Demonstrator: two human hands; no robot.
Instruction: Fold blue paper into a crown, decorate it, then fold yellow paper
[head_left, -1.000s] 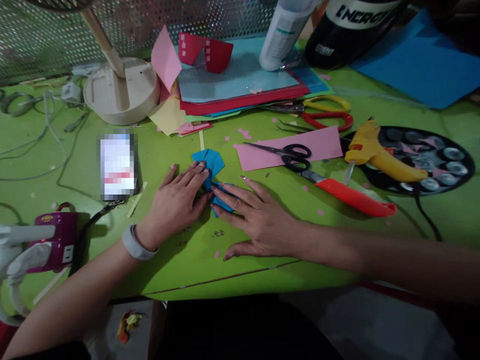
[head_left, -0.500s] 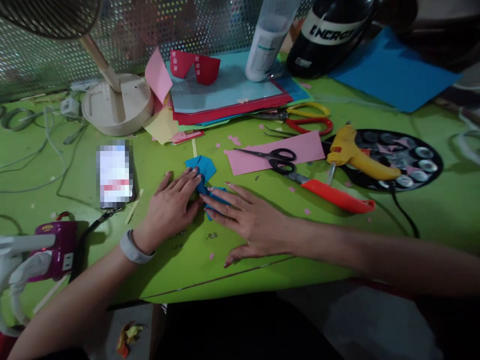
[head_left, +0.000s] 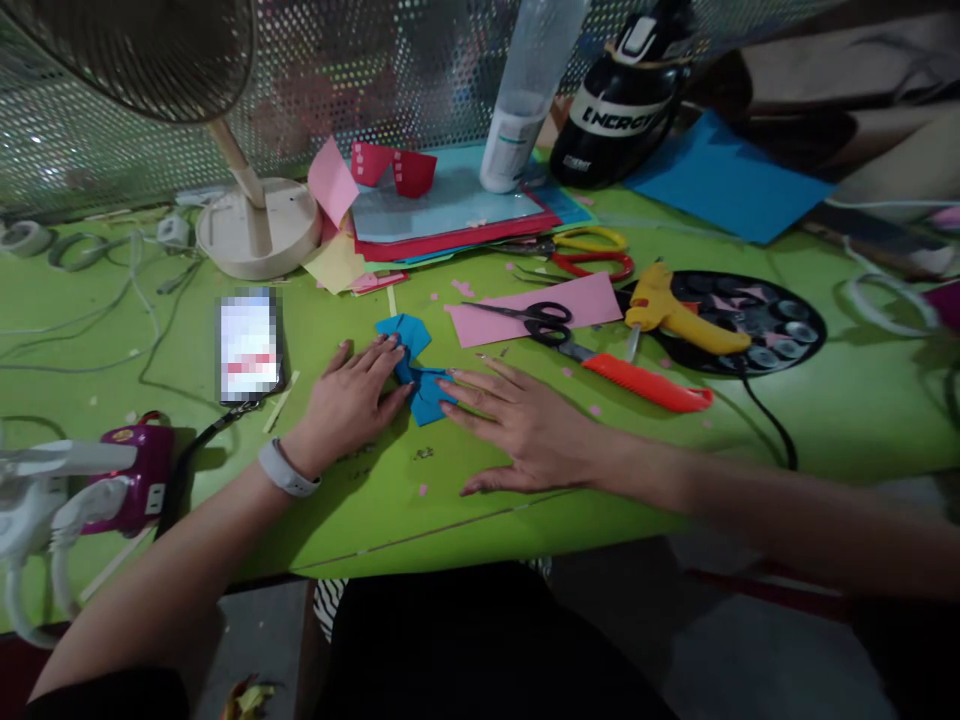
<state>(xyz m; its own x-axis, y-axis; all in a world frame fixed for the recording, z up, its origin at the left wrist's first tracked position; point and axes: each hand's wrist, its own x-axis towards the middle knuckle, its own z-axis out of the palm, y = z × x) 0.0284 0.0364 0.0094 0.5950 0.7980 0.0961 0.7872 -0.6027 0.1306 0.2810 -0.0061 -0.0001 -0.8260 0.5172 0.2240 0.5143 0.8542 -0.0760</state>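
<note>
A folded piece of blue paper (head_left: 429,392) lies flat on the green table between my hands, its two lobes joined by a narrow creased middle. My left hand (head_left: 352,395) rests on its left side with fingers stretched out, the fingertips over the upper lobe and the fold. My right hand (head_left: 525,420) lies spread, palm down, with its fingertips at the right edge of the lower lobe. Part of the paper is hidden beneath the left fingers. Just beyond the right hand, black-handled scissors (head_left: 536,318) lie across a pink paper strip (head_left: 487,325).
An orange-handled cutter (head_left: 649,383) and a yellow glue gun (head_left: 682,320) on a black tray (head_left: 806,325) lie to the right. A phone (head_left: 249,345) and purple power adapter (head_left: 142,480) are left. Behind stand a fan (head_left: 259,230), paper stack (head_left: 450,215) and black bottle (head_left: 604,130).
My right hand has slid right, off the lower lobe, so more of the blue paper shows. My left hand stays on the paper. The camera view has tilted up and shifted.
</note>
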